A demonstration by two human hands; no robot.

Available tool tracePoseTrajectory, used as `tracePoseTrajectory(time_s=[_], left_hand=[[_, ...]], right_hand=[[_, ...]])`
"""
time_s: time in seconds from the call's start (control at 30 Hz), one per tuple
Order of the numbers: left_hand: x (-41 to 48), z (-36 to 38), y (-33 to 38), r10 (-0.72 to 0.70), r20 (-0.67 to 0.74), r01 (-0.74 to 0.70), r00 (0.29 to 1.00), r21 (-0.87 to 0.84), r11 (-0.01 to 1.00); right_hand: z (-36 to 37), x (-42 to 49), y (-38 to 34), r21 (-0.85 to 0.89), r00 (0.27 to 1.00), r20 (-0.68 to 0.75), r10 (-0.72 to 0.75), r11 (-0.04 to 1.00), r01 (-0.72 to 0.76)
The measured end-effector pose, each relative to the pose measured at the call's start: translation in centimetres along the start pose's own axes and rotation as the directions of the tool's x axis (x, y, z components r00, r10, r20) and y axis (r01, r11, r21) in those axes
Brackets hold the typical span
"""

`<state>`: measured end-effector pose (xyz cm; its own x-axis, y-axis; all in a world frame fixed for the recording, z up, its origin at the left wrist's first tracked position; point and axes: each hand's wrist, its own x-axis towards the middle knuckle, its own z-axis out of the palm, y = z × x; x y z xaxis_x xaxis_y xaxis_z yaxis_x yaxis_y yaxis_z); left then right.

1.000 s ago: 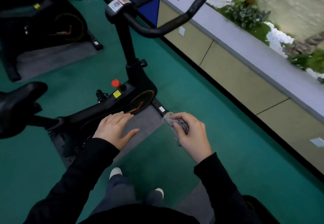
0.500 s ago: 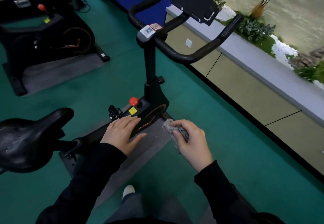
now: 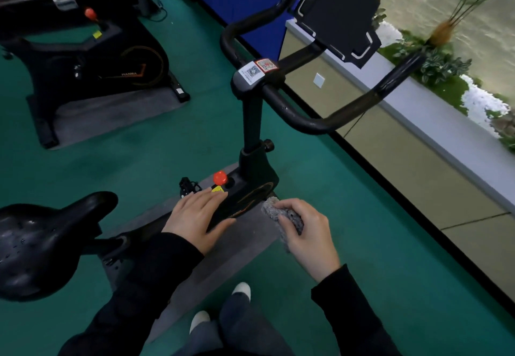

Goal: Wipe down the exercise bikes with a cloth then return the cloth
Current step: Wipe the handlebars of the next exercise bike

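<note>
Green carpet floor runs across the room, with a grey mat under the nearest exercise bike and a second bike standing well apart at the far left on its own mat. Along the right side a low ledge carries plants.

A grey, fuzzy cloth is bunched in the right hand, whose fingers and thumb curl round it. It sits at the front of that hand, just beside the lower right edge of the bike's black housing; contact with the housing cannot be told. Its long axis runs from the fist up and to the left, the free end pointing at the housing, while a small tail hangs below the thumb.

The right hand is held low over the mat's edge, knuckles up, its black sleeve coming in from the bottom right. The left hand lies palm down over the bike's frame, fingers straight and together, thumb spread, fingertips just short of the red knob. It holds nothing. The saddle is to its left, and the handlebar rises above both hands.
</note>
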<state>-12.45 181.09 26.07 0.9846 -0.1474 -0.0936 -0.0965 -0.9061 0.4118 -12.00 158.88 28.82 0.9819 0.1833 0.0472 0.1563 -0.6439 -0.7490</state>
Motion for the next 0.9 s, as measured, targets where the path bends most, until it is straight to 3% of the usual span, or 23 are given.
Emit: tracePoseTrajectory(time_s=[0.4,0.57,0.9], left_hand=[[4.1,-1.2,0.4,-0.063,-0.083,0.058,0.995,-0.054,0.997],[6.5,-2.6,-0.5,-0.026,-0.066,0.023,0.997,-0.043,0.999],[15.1,-6.7,-3.2,0.225,-0.167,-0.236,0.960,-0.047,0.971]], right_hand=[[-0.3,6.1,0.8,0.016,0.992,0.101,-0.074,0.997,0.073],[0.4,8.3,0.0,0.025,0.993,0.070,-0.098,0.995,0.097],[1.8,12.8,-3.0,0.004,0.993,-0.114,-0.042,0.999,0.042]])
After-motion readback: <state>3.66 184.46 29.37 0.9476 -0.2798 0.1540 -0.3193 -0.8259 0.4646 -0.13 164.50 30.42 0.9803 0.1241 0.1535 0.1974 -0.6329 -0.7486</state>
